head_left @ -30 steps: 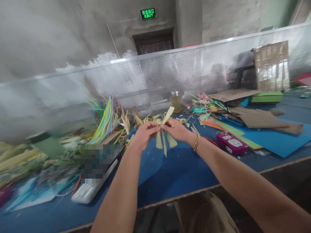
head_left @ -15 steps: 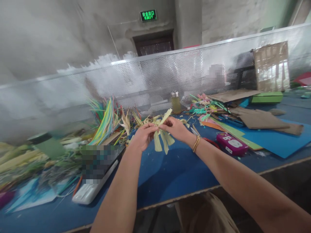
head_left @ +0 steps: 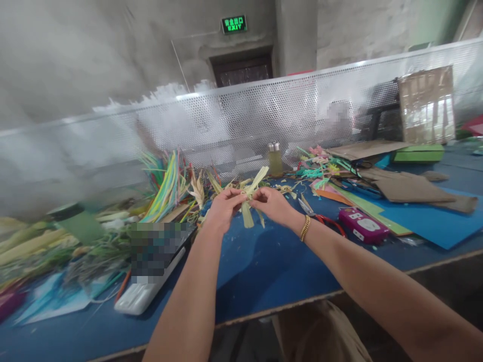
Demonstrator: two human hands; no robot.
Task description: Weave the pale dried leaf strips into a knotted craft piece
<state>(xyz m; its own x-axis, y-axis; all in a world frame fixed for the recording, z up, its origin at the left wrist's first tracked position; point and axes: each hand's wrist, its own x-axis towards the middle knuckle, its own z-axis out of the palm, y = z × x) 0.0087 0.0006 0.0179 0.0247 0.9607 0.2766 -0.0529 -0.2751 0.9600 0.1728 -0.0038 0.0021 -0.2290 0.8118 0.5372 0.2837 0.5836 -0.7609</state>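
Between my two hands is a piece made of pale yellow-green husk strips, held above the blue table. One strip points up and away; others hang down below my fingers. My left hand pinches it from the left, thumb and fingers pressed together. From the right, my right hand grips the same strips close to their crossing point, its fingertips nearly touching the left ones. The exact knot or joint is hidden behind the fingers. Loose husk scraps lie on the table just beyond.
Red-handled scissors and a magenta box lie right of my right wrist. Cardboard pieces and blue sheets are farther right. To the left are colourful stems, a green container and a white-edged device. A jar stands behind.
Both hands stay on the husk strips while the fingers shift slightly. The hanging strips have turned and look narrower now. The whole view has moved a little.
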